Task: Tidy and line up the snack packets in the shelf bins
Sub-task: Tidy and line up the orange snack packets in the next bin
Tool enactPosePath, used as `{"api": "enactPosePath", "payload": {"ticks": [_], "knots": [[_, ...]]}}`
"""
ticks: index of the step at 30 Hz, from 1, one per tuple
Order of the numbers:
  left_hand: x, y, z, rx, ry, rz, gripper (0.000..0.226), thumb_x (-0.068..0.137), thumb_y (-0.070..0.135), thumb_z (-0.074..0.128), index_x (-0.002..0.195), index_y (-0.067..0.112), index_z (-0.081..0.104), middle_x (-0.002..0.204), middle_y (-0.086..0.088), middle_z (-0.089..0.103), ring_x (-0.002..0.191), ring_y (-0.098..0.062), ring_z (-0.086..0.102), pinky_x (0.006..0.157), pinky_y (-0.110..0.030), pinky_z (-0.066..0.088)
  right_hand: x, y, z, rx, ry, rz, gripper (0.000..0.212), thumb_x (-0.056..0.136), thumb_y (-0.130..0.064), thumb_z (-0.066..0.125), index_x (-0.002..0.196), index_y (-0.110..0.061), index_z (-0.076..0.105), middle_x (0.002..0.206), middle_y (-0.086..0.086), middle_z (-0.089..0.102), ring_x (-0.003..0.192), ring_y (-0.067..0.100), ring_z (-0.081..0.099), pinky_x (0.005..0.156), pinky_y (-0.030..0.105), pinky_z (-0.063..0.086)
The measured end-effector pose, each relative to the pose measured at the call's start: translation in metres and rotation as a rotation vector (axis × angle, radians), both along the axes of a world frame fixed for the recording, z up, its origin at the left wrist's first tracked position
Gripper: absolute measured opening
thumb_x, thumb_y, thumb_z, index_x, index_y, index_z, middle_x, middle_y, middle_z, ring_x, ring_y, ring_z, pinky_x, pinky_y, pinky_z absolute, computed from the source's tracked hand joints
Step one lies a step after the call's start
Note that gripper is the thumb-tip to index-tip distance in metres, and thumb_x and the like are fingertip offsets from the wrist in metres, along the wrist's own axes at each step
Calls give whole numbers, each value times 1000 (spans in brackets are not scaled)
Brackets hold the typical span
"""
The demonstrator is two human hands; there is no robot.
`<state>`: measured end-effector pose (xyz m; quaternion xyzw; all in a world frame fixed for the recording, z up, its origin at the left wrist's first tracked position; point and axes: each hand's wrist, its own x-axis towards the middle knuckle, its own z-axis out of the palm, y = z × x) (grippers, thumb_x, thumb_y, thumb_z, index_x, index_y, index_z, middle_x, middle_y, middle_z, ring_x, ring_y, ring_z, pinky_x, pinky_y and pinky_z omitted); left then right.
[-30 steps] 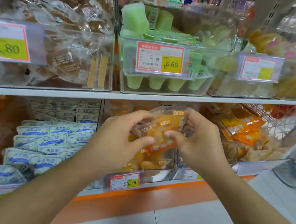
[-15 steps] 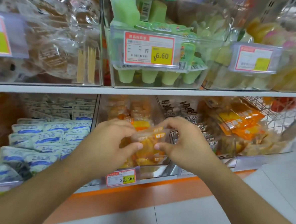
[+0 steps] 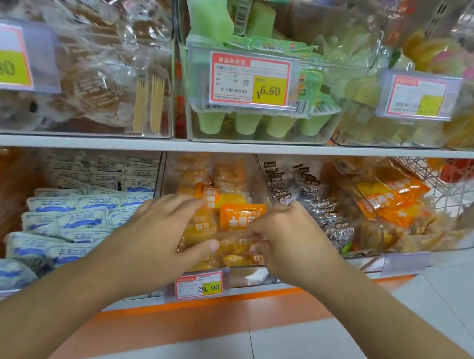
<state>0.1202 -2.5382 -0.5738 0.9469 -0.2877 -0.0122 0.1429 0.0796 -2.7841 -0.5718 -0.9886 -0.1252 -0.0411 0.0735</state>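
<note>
Shop shelving, 2 tiers of clear plastic bins above an orange kickboard and pale tiled floor. Landmark for all places below: the 29.90 price tag [image 3: 199,287] on the front lip of the lower shelf.

Item 1, middle bin [image 3: 255,276]: directly above the tag, holding orange-and-yellow snack packets, some standing in rows at the back, others lying loose at the front.

Item 2, clear packet [image 3: 235,248]: just above the tag, at the front of that bin. Change noted: 1 second ago it was held up in front of the shelf edge, clear of the bin; it now lies low among the others, both hands having come down with it. Judged meaning: this packet is all but placed, and only squaring it to its neighbours remains. Long axis runs roughly left to right, along the bin front; its broad face looks up and outward. Which end is the top cannot be told, as the print is blurred.

Item 3, left hand [image 3: 165,236]: above and left of the tag. Grip half closed, thumb pressed on the packet's left end, fingers over its far edge.

Item 4, right hand [image 3: 287,238]: above and right of the tag. Grip curled, fingertips pinching the packet's right end.

Item 5, orange packet [image 3: 242,217]: behind the clear one, label facing forward, tilted a little.

Item 6, blue-and-white packets [image 3: 69,219]: bin left of the tag, in fairly even rows.
</note>
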Motion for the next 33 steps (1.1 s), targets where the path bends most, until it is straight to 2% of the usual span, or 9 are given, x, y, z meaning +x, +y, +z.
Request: {"api": "enactPosePath", "payload": {"ticks": [4,8,11,15,18,22,25,28,33], "knots": [[4,9,-1,65,17,-38,87,88,85,18,161,39,8,164,22,18,150,-4,11,121,-25,6,4,-8,20,205,163,-48,19,89,-40,78,106,-32,80,98,-16,76,101,5,64,97,22,42],[6,17,-2,46,-17,-119,75,92,81,23,156,42,24,156,26,30,143,2,18,117,-15,-3,29,-4,33,357,56,-78,15,99,-35,65,105,-29,77,87,-8,74,88,11,66,83,31,50],[8,25,-6,29,-21,-167,67,91,82,21,147,47,35,144,35,34,136,14,16,120,-16,-8,71,10,24,209,59,-71,20,103,-31,59,115,-26,73,94,-6,72,94,19,65,79,30,47],[11,31,-12,-59,56,-149,59,86,85,24,136,56,38,152,39,11,145,6,3,124,-31,15,117,26,6,-65,134,3,21,97,-37,64,110,-21,70,116,2,69,109,26,63,90,34,52],[18,25,-9,-74,82,-142,48,88,81,37,127,53,39,162,29,-11,150,0,-19,121,-27,-1,134,31,5,-168,193,25,31,90,-41,70,114,-22,69,123,3,70,111,28,64,92,35,55],[20,23,-7,-100,23,-178,46,88,79,40,123,49,38,134,38,32,135,15,9,115,-13,-9,142,30,4,-190,264,30,30,82,-25,67,112,-24,71,120,0,70,110,27,64,91,37,57],[16,28,-6,-149,74,-137,58,87,76,47,135,53,22,128,38,33,128,17,7,107,-3,2,142,29,6,-182,252,7,20,84,-18,71,104,-16,73,112,4,70,101,26,64,87,36,57],[12,31,-7,-151,64,-136,72,85,80,38,147,55,12,129,38,33,130,6,16,110,-9,7,137,32,10,-197,281,-10,13,90,-19,70,100,-14,63,102,3,64,92,23,59,82,34,56],[8,33,-9,-145,23,-166,61,87,79,35,141,52,38,122,36,36,129,-1,28,119,-25,13,137,34,11,-202,273,-35,23,88,-20,68,110,-18,62,105,0,63,94,24,58,82,35,55]]}}
